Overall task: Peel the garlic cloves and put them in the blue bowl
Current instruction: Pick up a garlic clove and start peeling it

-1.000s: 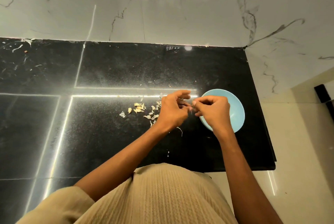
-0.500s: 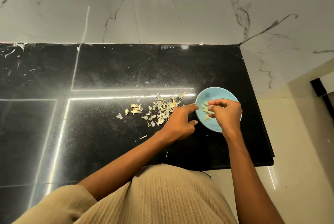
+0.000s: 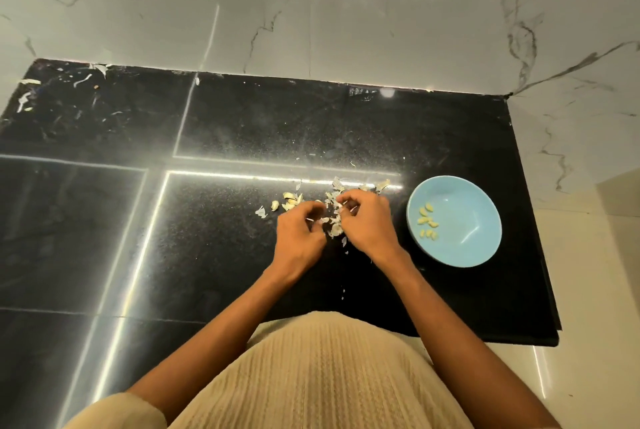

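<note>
A polished black stone counter (image 3: 242, 255) ran beneath a pale marble-patterned wall (image 3: 346, 12), with bright strips of reflected light crossing the dark surface. A person in a ribbed beige top leaned over it, both bare forearms reaching forward.

The blue bowl (image 3: 478, 241) sat on the counter toward the right, well apart from the hands. Inside it, near its left side, lay a small cluster of peeled garlic cloves (image 3: 428, 221), pale yellow.

To the left of the bowl, a scatter of papery skins and cloves (image 3: 334, 220) was spread on the counter. A few cloves still in their skins (image 3: 289, 200) lay at the far left of that scatter.

Both hands were down in this pile, close together. The left hand (image 3: 299, 238) had its fingers curled inward, and the right hand (image 3: 367, 220) had its fingertips bunched over the skins. Whether either hand held a clove could not be told; the fingers hid what was under them.

Judging from this, the task looked partly done: several cloves were in the bowl, while some remained to be peeled and moved.
</note>
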`<state>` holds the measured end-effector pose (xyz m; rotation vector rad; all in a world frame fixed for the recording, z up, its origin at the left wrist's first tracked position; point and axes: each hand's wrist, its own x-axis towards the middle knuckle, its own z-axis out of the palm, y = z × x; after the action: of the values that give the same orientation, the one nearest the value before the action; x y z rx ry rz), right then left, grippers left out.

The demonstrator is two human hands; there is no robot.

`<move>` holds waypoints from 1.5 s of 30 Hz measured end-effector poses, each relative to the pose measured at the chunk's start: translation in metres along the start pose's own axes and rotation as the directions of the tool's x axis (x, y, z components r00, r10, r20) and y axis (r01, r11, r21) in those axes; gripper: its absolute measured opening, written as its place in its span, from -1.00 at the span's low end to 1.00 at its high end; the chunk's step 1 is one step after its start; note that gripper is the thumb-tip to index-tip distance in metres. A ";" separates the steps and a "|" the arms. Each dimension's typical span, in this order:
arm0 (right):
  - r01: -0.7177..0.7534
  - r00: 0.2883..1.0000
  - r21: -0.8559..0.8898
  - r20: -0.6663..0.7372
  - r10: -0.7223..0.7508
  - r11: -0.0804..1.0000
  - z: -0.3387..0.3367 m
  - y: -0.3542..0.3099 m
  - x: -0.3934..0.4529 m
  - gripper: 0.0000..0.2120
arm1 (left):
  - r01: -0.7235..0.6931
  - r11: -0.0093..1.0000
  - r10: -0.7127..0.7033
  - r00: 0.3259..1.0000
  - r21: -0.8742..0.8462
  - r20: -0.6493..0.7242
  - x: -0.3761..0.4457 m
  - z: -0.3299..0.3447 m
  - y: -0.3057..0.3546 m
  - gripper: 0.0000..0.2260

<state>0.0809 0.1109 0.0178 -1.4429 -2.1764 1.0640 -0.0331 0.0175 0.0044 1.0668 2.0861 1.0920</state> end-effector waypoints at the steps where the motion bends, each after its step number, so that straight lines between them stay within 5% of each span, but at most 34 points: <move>1: 0.025 0.999 -0.016 0.029 -0.025 1.000 0.007 -0.004 0.002 -0.75 | 0.019 1.000 -0.020 0.998 -0.001 -0.060 -0.002 -0.006 -0.006 -0.67; 9: 0.181 0.968 -0.120 0.198 -0.155 0.976 0.052 -0.030 0.014 -0.74 | 0.109 0.993 -0.114 0.962 -0.035 -0.247 0.000 -0.029 -0.033 -0.60; 23: 0.283 0.949 -0.342 0.232 -0.211 0.896 0.083 -0.041 0.021 -0.93 | 0.138 0.989 -0.146 0.975 -0.057 -0.170 0.002 -0.035 -0.044 -0.56; 39: 0.310 0.947 -0.435 0.219 -0.234 0.845 0.086 -0.034 0.015 -0.83 | 0.171 0.981 -0.182 0.975 -0.092 -0.128 0.006 -0.039 -0.050 -0.56; 45: 0.273 0.953 -0.340 0.222 -0.205 0.900 0.078 -0.033 0.018 -0.77 | 0.130 0.990 -0.135 0.981 -0.047 -0.138 0.004 -0.040 -0.050 -0.58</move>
<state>0.0027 0.0878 -0.0128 -1.2047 -2.7172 0.7525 -0.0847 -0.0129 -0.0175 0.8412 2.2025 1.1646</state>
